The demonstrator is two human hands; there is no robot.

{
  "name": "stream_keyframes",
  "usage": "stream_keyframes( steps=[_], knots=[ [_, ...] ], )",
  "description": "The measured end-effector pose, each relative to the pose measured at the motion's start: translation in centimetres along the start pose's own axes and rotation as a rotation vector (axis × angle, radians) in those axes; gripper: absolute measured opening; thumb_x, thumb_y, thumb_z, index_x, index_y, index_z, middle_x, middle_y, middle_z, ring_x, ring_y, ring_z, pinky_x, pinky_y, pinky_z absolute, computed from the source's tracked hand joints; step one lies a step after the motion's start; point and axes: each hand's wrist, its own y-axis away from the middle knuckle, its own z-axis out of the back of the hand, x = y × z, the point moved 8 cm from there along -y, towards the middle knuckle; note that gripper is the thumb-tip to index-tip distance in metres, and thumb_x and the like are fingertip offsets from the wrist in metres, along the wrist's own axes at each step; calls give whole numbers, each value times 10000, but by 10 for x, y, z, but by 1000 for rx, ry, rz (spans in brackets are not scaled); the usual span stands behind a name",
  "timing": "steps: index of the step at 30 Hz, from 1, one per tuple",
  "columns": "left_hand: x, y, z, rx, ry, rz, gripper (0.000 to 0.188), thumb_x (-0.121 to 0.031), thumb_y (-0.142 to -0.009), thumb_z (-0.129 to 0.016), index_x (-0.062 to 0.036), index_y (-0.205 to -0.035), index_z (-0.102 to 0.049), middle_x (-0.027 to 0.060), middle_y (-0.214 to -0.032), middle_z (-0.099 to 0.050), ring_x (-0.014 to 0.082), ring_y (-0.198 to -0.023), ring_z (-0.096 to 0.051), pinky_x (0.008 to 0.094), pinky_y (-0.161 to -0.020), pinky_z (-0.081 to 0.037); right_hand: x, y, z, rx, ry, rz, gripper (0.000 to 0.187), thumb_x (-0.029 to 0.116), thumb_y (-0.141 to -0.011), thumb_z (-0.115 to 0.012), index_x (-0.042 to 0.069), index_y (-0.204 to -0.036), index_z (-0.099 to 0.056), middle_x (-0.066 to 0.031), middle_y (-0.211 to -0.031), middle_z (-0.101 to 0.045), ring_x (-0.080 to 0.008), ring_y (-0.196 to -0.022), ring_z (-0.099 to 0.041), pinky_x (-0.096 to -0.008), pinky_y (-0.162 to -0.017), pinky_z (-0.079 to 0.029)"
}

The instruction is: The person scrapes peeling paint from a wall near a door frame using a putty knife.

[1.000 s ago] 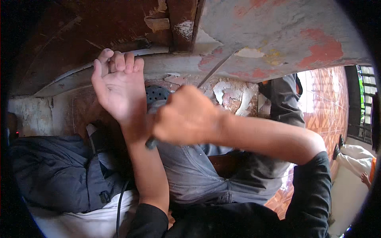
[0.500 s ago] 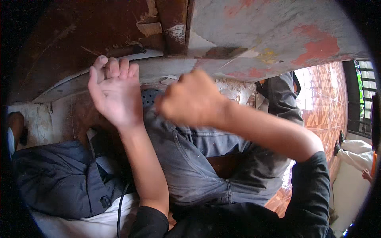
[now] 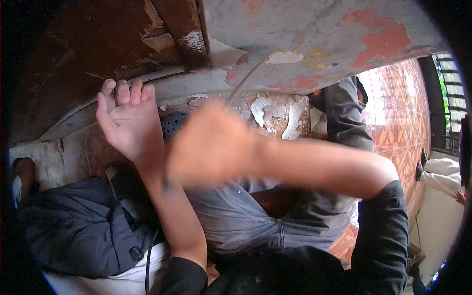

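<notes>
My right hand (image 3: 211,142), smeared by motion, is closed in a fist around a tool with a thin metal shaft (image 3: 250,76). The shaft slants up and right, across the peeling grey panel (image 3: 236,19); most of the tool is hidden in the fist, so its exact kind does not show. A small dark end sticks out below the fist, over my left wrist. Further left, my left hand (image 3: 132,120) is raised with its palm upward and holds nothing. Its fingers are loosely curled and apart, near the lower edge of a dark brown panel (image 3: 93,44).
Flaking paint (image 3: 275,113) covers the low surface beyond my fist. My grey trousers (image 3: 231,216) lie beneath my arms. Dark fabric with a buckle (image 3: 73,221) and a cable are at left. Tiled floor (image 3: 400,108) stretches right, where a person in pale trousers (image 3: 442,172) is partly visible.
My right fist has moved left and nearer, in front of my left wrist, and the tool's shaft now points more steeply upward. The left hand keeps its pose; the whole view has shifted slightly.
</notes>
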Motion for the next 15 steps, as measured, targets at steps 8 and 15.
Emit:
stream_keyframes(
  steps=[8, 15],
  knots=[
    [-2, 2, -5, -14, -47, -25, 153, -232, -950, -522, -83, -985, -520, -12, -750, -416, 122, -719, -368, 293, -699, -327, 30, -4, 0, -72, -86, 73, 95, 216, -635, -664, 171, -553, -645, -36, -560, -630, -200, -533, -656, -350, -391, -451],
    [-4, 1, -5, 19, -6, 1, 249, -292, -953, -511, -58, -1025, -556, 12, -741, -445, 149, -717, -377, 310, -697, -332, 37, 11, -3, 26, -116, 90, 109, 234, -646, -640, 140, -594, -624, -25, -514, -592, -199, -490, -634, -365, -398, -465]
  ],
)
